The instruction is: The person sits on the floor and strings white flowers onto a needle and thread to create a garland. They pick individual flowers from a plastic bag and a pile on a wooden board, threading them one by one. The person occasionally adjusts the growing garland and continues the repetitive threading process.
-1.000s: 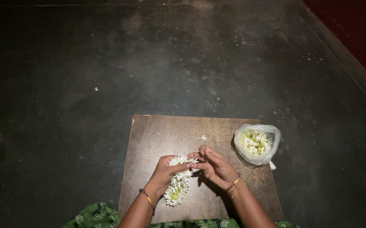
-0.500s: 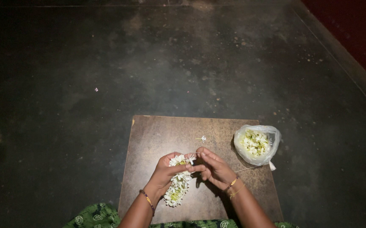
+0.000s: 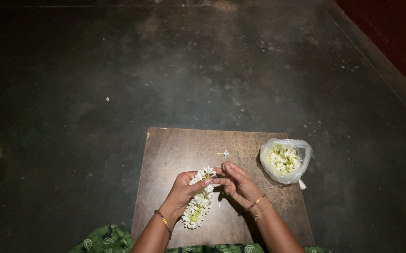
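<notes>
I have both hands meeting over the top end of the flower garland. My left hand is closed around that upper end, thumb stretched across toward the other hand, with the white blossoms fanning out just above the thumb. My right hand is touching the left at the fingertips, its fingers curled in and pinched together right at the garland's top; whether a thread or a blossom sits in that pinch I cannot tell. From the grip the garland hangs back toward me, a thick strand of white flowers with greenish stems lying on the brown wooden board beneath my left wrist. A bangle circles my left wrist and thin gold bangles my right. Just beyond my right fingertips a single loose flower lies on the board. Further out to the right, at the board's edge, a clear plastic bag sits open, full of loose white flowers. The dark floor surrounds the board.
</notes>
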